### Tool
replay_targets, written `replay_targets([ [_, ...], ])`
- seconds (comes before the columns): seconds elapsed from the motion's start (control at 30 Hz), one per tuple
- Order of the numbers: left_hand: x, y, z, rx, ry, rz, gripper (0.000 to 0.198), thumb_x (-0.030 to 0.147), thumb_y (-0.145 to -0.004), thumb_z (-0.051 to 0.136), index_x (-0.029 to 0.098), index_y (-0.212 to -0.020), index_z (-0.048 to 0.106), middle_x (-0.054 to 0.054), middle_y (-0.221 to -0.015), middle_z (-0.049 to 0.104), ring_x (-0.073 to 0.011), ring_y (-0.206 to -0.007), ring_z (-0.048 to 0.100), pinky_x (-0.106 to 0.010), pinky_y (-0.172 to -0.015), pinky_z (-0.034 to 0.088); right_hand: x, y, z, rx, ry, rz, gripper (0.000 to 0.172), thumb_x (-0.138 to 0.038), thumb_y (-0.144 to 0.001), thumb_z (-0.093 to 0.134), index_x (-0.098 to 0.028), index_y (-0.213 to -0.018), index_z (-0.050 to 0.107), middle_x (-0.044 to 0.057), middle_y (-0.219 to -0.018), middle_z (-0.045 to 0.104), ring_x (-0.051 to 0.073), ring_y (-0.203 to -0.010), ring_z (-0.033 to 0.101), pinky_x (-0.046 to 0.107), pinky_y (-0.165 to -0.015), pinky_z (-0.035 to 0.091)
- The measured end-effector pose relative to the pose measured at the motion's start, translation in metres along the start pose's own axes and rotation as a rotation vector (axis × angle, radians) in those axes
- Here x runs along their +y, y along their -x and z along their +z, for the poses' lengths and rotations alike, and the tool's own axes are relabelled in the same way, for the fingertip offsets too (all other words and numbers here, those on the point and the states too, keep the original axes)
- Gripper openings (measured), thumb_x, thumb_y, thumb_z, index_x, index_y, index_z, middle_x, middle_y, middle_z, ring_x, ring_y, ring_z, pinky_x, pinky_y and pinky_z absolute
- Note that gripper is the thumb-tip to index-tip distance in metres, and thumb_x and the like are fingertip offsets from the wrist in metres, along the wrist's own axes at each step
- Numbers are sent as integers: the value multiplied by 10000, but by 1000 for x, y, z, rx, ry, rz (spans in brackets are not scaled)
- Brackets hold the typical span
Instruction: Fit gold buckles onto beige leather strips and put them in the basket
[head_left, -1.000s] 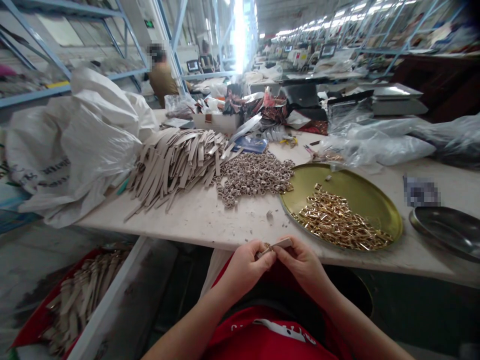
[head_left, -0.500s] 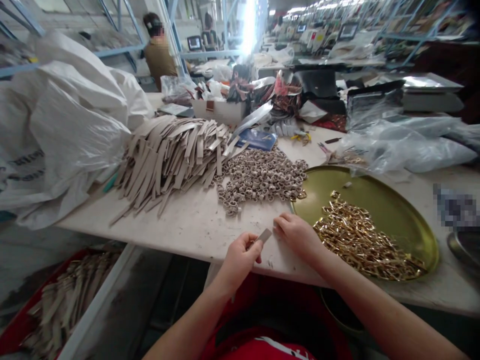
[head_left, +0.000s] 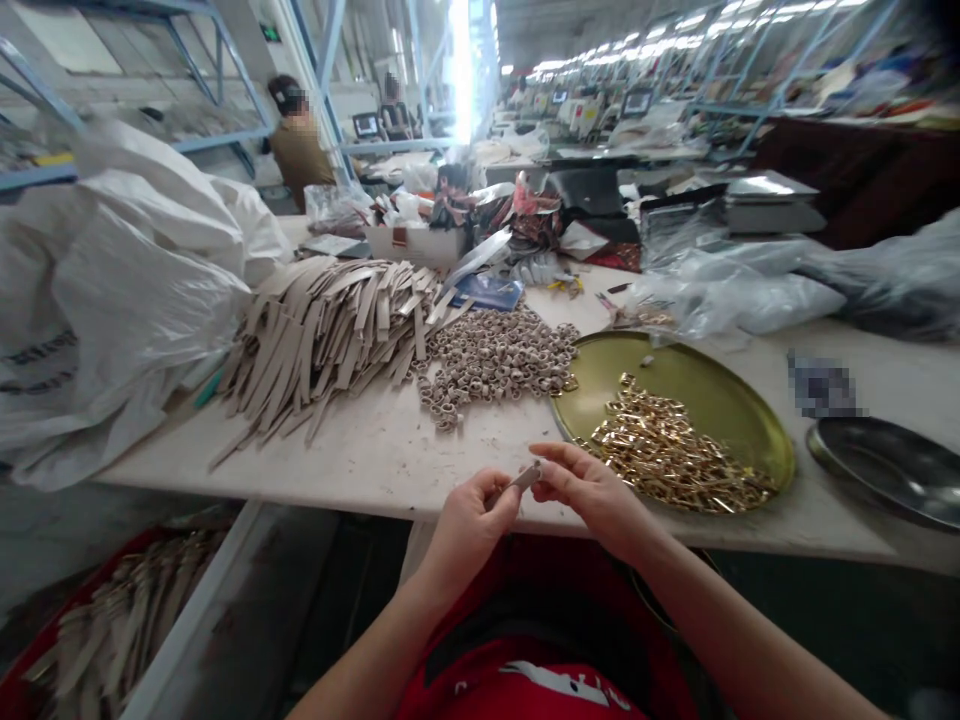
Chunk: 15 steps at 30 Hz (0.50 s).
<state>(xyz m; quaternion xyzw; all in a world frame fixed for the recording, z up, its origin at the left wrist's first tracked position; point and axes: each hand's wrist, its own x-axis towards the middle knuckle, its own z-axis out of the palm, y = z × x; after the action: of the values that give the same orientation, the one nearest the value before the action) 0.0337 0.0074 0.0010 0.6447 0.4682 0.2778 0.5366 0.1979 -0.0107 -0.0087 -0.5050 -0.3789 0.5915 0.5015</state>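
Note:
My left hand [head_left: 480, 515] is closed around a narrow grey-beige strap [head_left: 523, 479], whose free end sticks out past the thumb toward the right. At that end my right hand [head_left: 596, 495] has its thumb and fingers pinched together. Whether a small piece also sits in the right fingertips is too small to tell. Just beyond the hands lies a heap of small grey-beige loops [head_left: 495, 360]. A gold-coloured round tray [head_left: 720, 375] stands to the right, with a pile of shiny gold buckles [head_left: 675, 450] on it.
Many flat strips [head_left: 322, 330] are heaped at the left beside a large white sack [head_left: 150, 270]. Below left, a red bin [head_left: 45, 635] holds straps with buckles. A dark metal dish [head_left: 892, 465] and clear plastic bags [head_left: 742, 290] lie to the right. A person [head_left: 301, 150] is farther back.
My right hand has come up from the tabletop to the strap's free end. The left hand keeps hold of the strap. The view has turned slightly right and upward.

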Motion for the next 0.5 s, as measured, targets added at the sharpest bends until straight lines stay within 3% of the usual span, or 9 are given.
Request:
replay_targets([
  [0.17, -5, 7, 1, -106, -91, -51, 324, 450, -796, 489, 150, -726, 589, 53, -490, 432, -98, -471, 401, -211, -478, 307, -2, 20, 5, -5, 219, -181, 233, -369, -743, 632, -176, -871, 664, -19, -654, 601, 126, -622, 543, 287, -641, 444],
  [0.23, -8, 6, 2, -138, -106, -44, 341, 479, -767, 513, 149, -743, 595, 40, -515, 480, -110, -476, 428, -219, -476, 326, 1, 24, 7, -20, 279, -279, 175, -323, -723, 655, -187, -830, 680, -7, -739, 614, 135, -711, 551, 285, -699, 437],
  [0.4, -6, 14, 9, -104, -28, 72, 402, 482, -767, 511, 154, -997, 548, 7, -617, 597, -179, -620, 563, -285, -622, 442, 12, 27, 8, -10, -80, -102, 446, -496, -580, 737, -155, -836, 610, -29, -669, 572, 105, -567, 535, 264, -577, 449],
  [0.5, -3, 17, 10, -49, 5, 93, 422, 474, -779, 492, 157, -1057, 488, -2, -643, 624, -198, -665, 593, -327, -692, 456, 13, 31, 12, 20, -85, -133, 444, -493, -573, 754, -154, -805, 585, -26, -647, 582, 109, -567, 544, 249, -567, 434],
])
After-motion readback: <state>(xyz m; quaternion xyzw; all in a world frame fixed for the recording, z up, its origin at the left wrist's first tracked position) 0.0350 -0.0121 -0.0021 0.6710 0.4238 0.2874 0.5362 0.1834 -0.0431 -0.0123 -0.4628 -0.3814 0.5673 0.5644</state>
